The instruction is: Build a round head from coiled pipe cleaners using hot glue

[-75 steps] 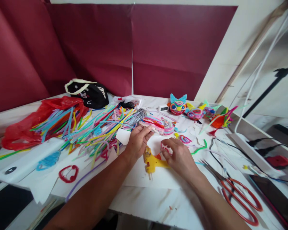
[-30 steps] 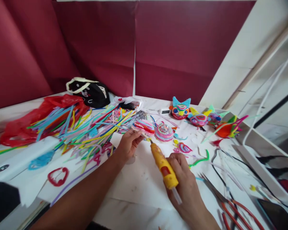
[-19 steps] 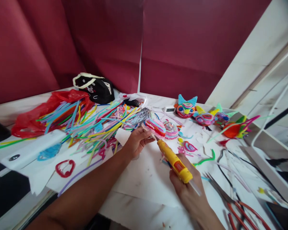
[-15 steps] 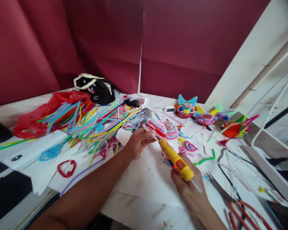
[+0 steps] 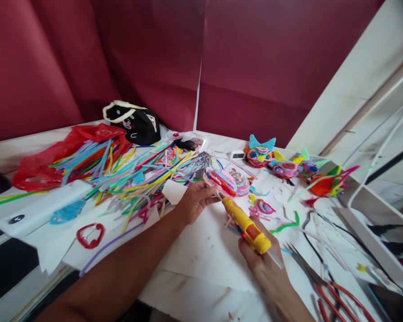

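Observation:
A yellow glue gun (image 5: 243, 223) is gripped in my right hand (image 5: 260, 257), its nozzle pointing up and left. A glue stick pokes out of its rear end. My left hand (image 5: 195, 203) pinches the edge of a pink, red and blue pipe-cleaner piece (image 5: 222, 181) above the paper. The nozzle tip is close to my left fingertips and this piece; whether it touches cannot be made out. Just behind it lies a second rounded pink piece with a shiny middle (image 5: 241, 182). A small coiled pink and blue piece (image 5: 265, 206) lies right of the glue gun.
Loose pipe cleaners (image 5: 147, 174) spill from a red plastic bag (image 5: 36, 165) on the left. A black pouch (image 5: 134, 124) stands behind. Finished colourful animal heads (image 5: 260, 154) line the back right. Scissors with red handles (image 5: 325, 281) and a black cable (image 5: 314, 243) lie at right.
The view has shifted slightly. Both hands keep nearly the same pose, with the glue gun's nozzle still by the pink piece in my left fingers.

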`<state>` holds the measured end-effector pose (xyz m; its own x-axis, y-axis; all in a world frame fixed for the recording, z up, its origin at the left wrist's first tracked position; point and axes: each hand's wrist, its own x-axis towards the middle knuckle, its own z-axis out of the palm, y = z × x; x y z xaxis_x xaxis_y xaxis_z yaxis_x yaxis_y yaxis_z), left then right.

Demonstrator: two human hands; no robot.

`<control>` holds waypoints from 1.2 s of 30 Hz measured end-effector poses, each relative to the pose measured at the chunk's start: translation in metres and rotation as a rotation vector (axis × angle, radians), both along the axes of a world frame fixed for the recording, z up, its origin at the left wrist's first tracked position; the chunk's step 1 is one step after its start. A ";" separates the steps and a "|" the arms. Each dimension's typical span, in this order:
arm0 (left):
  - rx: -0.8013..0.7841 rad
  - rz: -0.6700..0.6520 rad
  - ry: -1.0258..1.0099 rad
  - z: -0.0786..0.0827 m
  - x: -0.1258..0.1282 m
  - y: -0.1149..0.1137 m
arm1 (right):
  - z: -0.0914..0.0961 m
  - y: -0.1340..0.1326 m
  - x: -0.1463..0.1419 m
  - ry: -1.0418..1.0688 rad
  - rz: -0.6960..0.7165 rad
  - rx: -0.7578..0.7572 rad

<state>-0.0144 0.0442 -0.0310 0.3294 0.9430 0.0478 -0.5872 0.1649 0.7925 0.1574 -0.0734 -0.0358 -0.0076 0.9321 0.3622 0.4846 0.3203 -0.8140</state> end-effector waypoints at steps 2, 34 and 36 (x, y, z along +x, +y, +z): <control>0.003 -0.011 0.007 0.000 0.000 -0.001 | 0.000 0.001 0.000 0.010 -0.001 0.001; -0.004 0.020 -0.020 0.005 0.005 -0.006 | -0.003 -0.003 0.000 -0.044 -0.057 -0.032; -0.008 0.022 -0.033 0.004 0.005 -0.005 | -0.003 -0.003 0.000 -0.044 -0.066 -0.028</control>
<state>-0.0097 0.0395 -0.0268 0.3069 0.9504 0.0510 -0.6163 0.1576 0.7716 0.1575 -0.0762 -0.0389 0.0391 0.9410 0.3362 0.5394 0.2633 -0.7998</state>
